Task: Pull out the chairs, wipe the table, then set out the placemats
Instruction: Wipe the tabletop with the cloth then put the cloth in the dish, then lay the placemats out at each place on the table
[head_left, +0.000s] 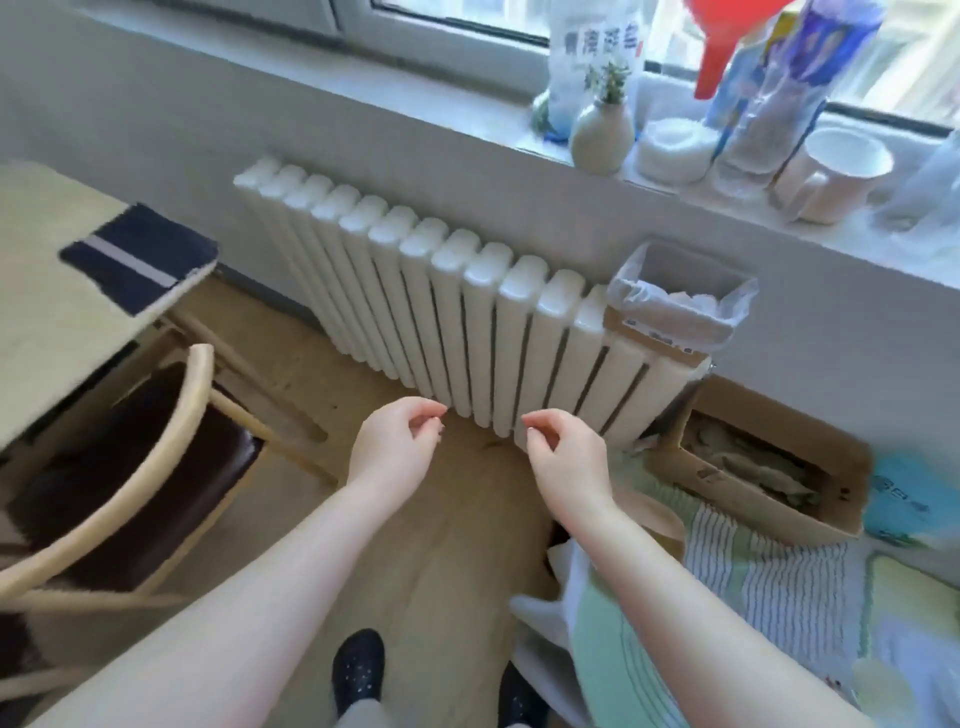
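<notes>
A person's left hand (397, 441) and right hand (566, 457) hover empty before a white ribbed radiator (457, 312), fingers loosely curled. At left, a navy striped placemat (140, 254) lies on the pale wooden surface (47, 312); the curved-back wooden chair (130, 467) stands pulled out. Turning left would likely help.

A home dining corner: table (47, 291), chair (130, 452), radiator (467, 322), cluttered windowsill (779, 218).

White ribbed metal radiator (457, 312) under pale grey wall (208, 135) w/ window (467, 15) above; daylight in. Grey windowsill (415, 111) crowded w/ white ceramic mug (831, 174), small cream vase (602, 136). Light wood plank floor (441, 545). Open cardboard box (753, 467) by radiator's right end.
</notes>
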